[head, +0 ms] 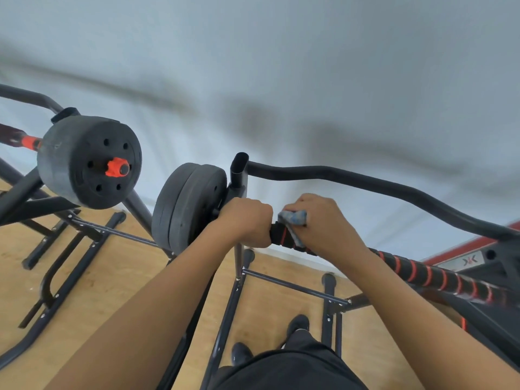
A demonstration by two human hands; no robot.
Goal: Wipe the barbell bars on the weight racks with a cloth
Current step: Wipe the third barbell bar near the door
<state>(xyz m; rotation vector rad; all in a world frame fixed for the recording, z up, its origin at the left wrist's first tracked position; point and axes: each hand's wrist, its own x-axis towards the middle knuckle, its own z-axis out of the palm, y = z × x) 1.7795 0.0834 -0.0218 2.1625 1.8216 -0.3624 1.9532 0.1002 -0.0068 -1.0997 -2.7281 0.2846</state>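
Observation:
A black barbell bar [427,273] with red spiral stripes lies across the weight rack [239,175], running from centre to lower right. My left hand [247,222] grips the bar just right of its black weight plates [188,206]. My right hand [320,223] holds a blue-grey cloth [294,218] wrapped against the bar, close beside the left hand. A second barbell with black plates [90,161] and a red collar [116,166] rests on another rack at the left.
A curved black rail [394,190] runs behind the bar in front of a pale wall. Black rack legs and crossbars [292,287] stand on the wooden floor [112,282]. My dark shoes [298,325] are below, between the rack legs.

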